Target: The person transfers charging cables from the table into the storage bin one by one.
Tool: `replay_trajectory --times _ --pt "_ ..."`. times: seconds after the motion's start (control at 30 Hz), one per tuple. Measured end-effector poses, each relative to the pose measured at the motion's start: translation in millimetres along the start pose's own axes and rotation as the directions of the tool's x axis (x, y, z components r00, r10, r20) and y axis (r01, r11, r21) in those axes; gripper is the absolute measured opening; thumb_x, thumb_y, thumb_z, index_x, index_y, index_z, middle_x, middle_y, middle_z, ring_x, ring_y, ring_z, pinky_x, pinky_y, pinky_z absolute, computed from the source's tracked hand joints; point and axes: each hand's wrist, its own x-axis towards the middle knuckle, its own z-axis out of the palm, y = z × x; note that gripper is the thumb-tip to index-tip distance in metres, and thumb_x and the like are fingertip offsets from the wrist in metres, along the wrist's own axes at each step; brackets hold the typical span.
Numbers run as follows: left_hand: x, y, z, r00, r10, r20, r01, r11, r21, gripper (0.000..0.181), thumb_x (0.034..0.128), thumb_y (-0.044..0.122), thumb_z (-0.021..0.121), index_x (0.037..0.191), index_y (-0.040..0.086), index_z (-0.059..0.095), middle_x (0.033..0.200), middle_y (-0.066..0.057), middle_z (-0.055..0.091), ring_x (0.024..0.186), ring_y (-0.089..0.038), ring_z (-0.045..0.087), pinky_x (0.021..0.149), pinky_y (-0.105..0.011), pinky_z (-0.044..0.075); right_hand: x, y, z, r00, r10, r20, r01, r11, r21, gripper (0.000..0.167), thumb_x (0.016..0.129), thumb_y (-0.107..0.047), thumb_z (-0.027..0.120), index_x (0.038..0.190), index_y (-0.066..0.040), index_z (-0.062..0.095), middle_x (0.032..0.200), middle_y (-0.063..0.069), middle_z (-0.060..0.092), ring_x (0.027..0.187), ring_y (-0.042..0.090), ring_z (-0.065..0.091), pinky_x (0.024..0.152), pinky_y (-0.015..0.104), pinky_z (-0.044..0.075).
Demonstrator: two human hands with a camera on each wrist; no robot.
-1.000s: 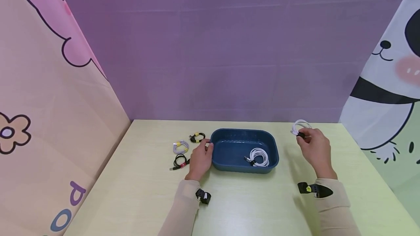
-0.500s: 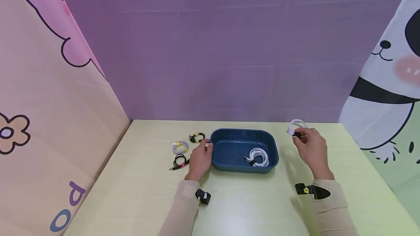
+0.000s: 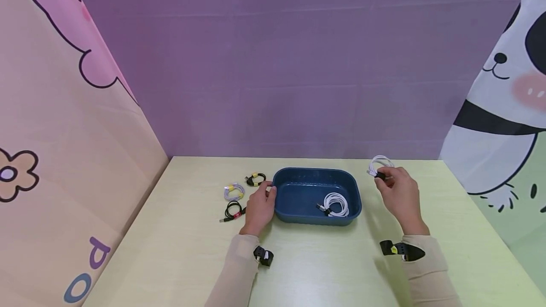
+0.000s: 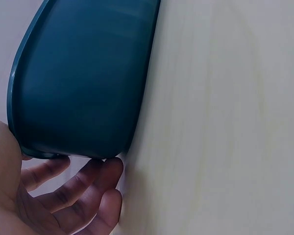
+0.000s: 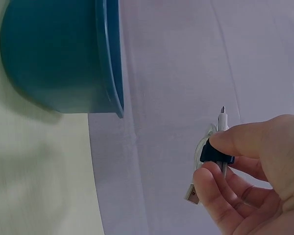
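Note:
A blue bin point(image 3: 317, 220) stands on the table with a coiled white cable point(image 3: 337, 199) with a black tie inside. My left hand point(image 3: 259, 208) holds the bin's left end; in the left wrist view, fingertips of the left hand point(image 4: 71, 196) lie against the outer wall point(image 4: 88, 83), the thumb mostly hidden at the rim. Right of the bin, my right hand point(image 3: 401, 198) pinches a second coiled white cable point(image 3: 381, 160) above the table. In the right wrist view, the right hand point(image 5: 255, 171) grips its black tie point(image 5: 215, 152), with a USB plug point(image 5: 191, 194) hanging below.
Left of the bin lie a black cable with yellow bands point(image 3: 256, 179), a pale purple cable with yellow bands point(image 3: 234, 192) and a black cable with a red band point(image 3: 233, 210), close to my left hand. A purple backdrop point(image 3: 298, 84) rises behind the table.
My right hand has moved left toward the bin, carrying the white cable. The left hand and the bin have stayed in place.

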Motion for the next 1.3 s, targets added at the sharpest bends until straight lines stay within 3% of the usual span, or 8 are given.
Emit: replay_trajectory --times 0.4,0.7,0.93,1.3 --pt "-0.2 -0.9 0.1 1.000 0.003 0.005 -0.003 1.000 -0.001 0.034 0.1081 0.032 0.050 0.133 0.012 0.062 0.093 -0.008 0.072 0.073 -0.019 0.063 0.063 -0.031 0.047 -0.2 -6.6 6.2 1.000 -0.021 -0.003 0.021 1.000 0.013 0.023 0.091 -0.003 0.073 0.113 0.004 0.072 0.099 0.021 0.065 0.082 0.036 0.071 0.068 0.029 0.051" --pt "-0.5 -0.7 0.3 1.000 -0.007 0.004 0.007 1.000 0.003 0.034 0.1080 0.033 0.050 0.133 0.013 0.062 0.094 -0.008 0.072 0.075 -0.020 0.064 0.064 -0.032 0.048 -2.5 -13.3 10.3 0.999 -0.022 0.044 0.020 0.999 0.036 0.024 0.092 -0.004 0.073 0.115 0.003 0.071 0.100 0.020 0.065 0.083 0.034 0.072 0.067 0.014 0.048" --pt "-0.9 -1.2 0.6 1.000 -0.009 0.007 0.009 1.000 0.004 0.034 0.1080 0.032 0.050 0.133 0.012 0.062 0.096 -0.008 0.073 0.076 -0.020 0.065 0.065 -0.033 0.049 -2.8 -15.9 15.0 0.997 -0.036 0.062 0.034 0.999 0.032 0.024 0.091 -0.004 0.074 0.114 0.003 0.072 0.099 0.019 0.065 0.082 0.033 0.072 0.069 0.022 0.052" --pt "0.4 -1.6 0.8 1.000 -0.022 0.010 0.022 1.000 -0.002 0.035 0.1079 0.033 0.050 0.134 0.013 0.062 0.096 -0.008 0.073 0.077 -0.020 0.065 0.065 -0.032 0.048 -3.0 -19.2 22.7 0.995 -0.071 0.070 0.068 0.997 0.031 0.023 0.090 -0.003 0.075 0.113 0.003 0.072 0.097 0.018 0.065 0.080 0.031 0.071 0.069 0.021 0.052"
